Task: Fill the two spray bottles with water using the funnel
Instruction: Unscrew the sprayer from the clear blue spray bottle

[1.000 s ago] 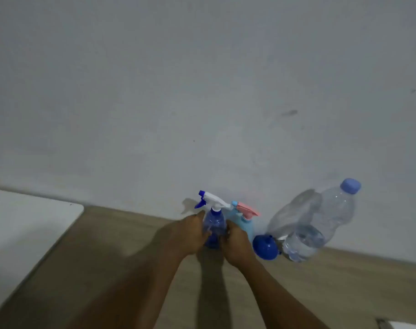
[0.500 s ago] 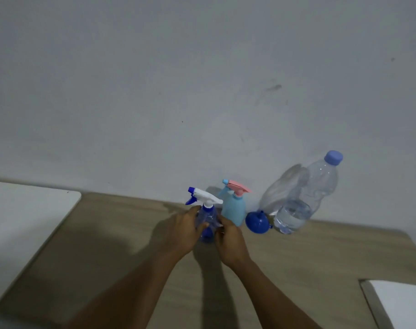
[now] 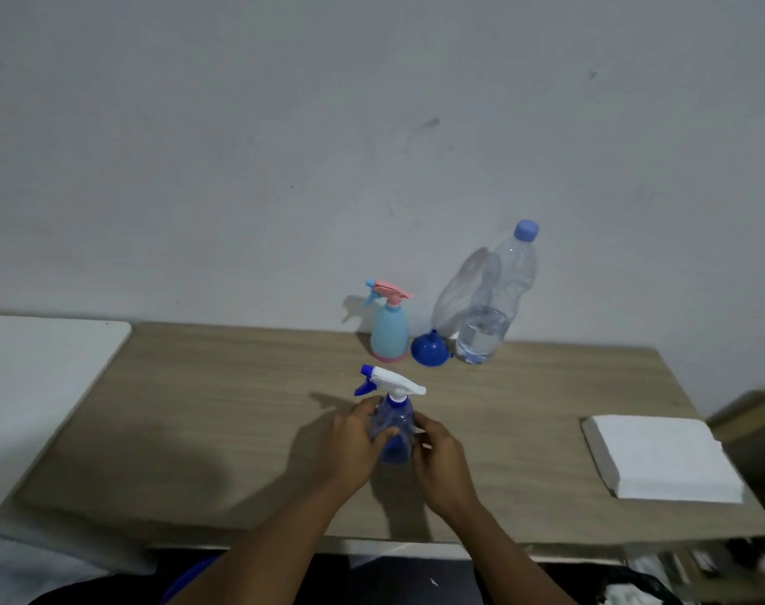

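The blue spray bottle (image 3: 396,423) is gripped upright by curled fingers (image 3: 364,411) of the left hand (image 3: 354,445) and right hand (image 3: 439,456); the funnel (image 3: 428,350) is seen beyond them.

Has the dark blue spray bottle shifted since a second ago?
Yes. The translucent dark blue spray bottle has come toward the person, away from the pale blue spray bottle.

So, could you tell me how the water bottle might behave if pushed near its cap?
Tall and narrow, the bottle would probably tip, though its low water should steady it. Its clear plastic likely dents. With the cap on, spilling seems unlikely.
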The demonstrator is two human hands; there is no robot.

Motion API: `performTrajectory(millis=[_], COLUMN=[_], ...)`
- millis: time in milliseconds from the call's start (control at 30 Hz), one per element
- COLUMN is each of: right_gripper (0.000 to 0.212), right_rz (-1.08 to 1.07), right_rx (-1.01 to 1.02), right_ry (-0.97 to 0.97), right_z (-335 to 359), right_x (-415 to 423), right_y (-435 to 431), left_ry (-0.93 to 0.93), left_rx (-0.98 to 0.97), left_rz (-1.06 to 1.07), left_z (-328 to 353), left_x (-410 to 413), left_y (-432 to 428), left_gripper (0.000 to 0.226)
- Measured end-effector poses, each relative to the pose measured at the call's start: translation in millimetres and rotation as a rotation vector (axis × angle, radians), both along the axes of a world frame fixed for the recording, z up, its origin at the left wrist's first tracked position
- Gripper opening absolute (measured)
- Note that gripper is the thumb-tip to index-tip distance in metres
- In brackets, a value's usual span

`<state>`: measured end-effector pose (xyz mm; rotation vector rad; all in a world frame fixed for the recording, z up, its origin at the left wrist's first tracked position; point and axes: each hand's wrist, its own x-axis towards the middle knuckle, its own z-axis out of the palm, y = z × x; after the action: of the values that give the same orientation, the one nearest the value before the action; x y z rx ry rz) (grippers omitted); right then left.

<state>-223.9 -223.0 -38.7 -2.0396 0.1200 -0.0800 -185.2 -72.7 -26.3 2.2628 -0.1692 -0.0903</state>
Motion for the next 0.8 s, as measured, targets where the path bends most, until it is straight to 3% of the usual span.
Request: performTrajectory(millis=[333, 500, 800], right_gripper=[0.033, 0.035, 0.033], right_rz=[-0.043, -0.157, -0.162], right_rx=[0.091, 0.174, 0.197], right_ry=[0.001, -0.101, -0.105], right_z=[-10.8, 12.1, 17.5], right_x=[-10.9, 4.8, 28.4], right_y=[-6.9, 2.0, 14.3], left_ry=[-0.032, 0.016, -0.049], left_rx=[0.007, -0.008, -0.019], left_rz=[0.032, -0.005, 0.019], left_z=[-9.8, -16.4, -36.4], left_x=[-14.3, -3.3, -5.5], left_y=[-9.6, -11.7, -8.0], left_gripper=[0.046, 0.019, 0.043])
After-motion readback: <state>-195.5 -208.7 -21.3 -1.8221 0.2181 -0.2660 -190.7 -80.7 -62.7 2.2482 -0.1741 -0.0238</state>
